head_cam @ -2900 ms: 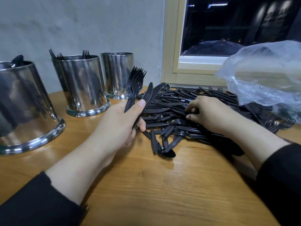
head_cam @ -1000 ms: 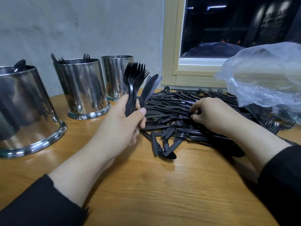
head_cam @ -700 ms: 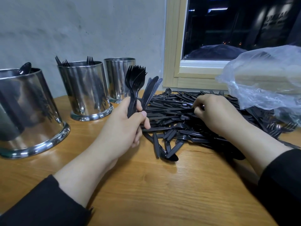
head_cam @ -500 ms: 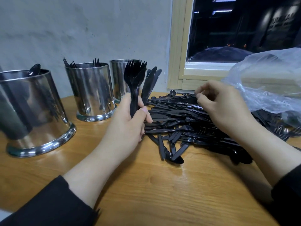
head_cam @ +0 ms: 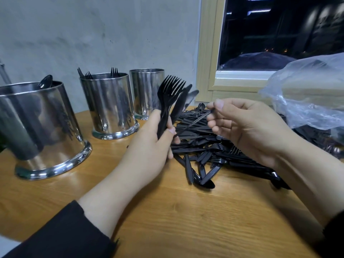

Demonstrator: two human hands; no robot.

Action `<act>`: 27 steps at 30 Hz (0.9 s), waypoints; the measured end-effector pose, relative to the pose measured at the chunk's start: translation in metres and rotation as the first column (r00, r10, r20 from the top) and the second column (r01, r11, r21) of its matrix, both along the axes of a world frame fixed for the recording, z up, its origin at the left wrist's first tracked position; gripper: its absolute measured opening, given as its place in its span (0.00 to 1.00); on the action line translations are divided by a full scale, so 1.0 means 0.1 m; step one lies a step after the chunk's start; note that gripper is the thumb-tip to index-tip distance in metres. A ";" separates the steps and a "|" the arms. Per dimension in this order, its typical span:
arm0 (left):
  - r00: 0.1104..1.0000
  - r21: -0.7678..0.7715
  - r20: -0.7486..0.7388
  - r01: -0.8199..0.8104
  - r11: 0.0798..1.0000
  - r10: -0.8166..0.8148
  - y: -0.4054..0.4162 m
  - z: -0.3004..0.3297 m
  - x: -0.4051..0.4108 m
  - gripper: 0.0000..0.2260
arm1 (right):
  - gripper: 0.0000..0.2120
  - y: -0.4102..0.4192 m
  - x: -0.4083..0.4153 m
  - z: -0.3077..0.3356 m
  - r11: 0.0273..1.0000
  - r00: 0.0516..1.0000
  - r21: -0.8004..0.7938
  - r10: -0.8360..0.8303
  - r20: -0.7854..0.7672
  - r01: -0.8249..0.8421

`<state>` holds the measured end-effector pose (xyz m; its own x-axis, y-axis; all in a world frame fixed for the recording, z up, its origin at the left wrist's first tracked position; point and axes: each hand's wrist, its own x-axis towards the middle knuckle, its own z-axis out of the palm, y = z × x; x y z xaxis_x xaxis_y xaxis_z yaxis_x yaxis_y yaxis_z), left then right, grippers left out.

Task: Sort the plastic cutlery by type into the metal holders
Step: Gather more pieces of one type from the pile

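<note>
At the far left of the wooden table (head_cam: 167,226) stands a large metal holder (head_cam: 42,131) with a spoon bowl showing above its rim. Next comes a middle holder (head_cam: 109,105) with fork tines poking out, then a smaller holder (head_cam: 147,92) against the wall. The left hand (head_cam: 150,146) grips a bundle of black forks and knives (head_cam: 171,101), held upright just in front of the smaller holder. The right hand (head_cam: 247,127) pinches a single thin black piece (head_cam: 197,121) between thumb and fingers, its far end reaching toward the left hand. Under both hands lies the heap of black cutlery (head_cam: 210,155), spreading rightward beneath a crumpled clear plastic bag (head_cam: 309,94) by the window (head_cam: 279,32).
</note>
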<state>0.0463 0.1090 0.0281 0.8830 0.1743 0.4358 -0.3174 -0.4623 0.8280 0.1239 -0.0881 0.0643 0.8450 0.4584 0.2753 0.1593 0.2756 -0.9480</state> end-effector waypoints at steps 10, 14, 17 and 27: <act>0.879 -0.294 -0.148 0.399 0.869 -0.454 -0.09 0.02 -0.10 0.03 | 0.11 0.09 0.00 -0.09 0.966 0.957 0.032 -0.260 0.125 0.258; 0.853 -0.390 -0.163 0.406 0.826 -0.496 -0.07 0.03 -0.11 0.04 | 0.13 0.14 0.01 -0.16 0.956 0.952 0.040 -0.292 0.090 0.289; 0.832 -0.445 -0.182 0.405 0.799 -0.524 -0.05 0.04 -0.11 0.04 | 0.12 0.15 -0.01 -0.18 0.987 0.986 -0.010 -0.157 0.055 0.158; 0.805 -0.435 -0.216 0.427 0.792 -0.553 -0.06 0.05 -0.16 0.06 | 0.15 0.18 -0.12 -0.16 0.983 0.969 -0.144 -0.081 0.232 0.117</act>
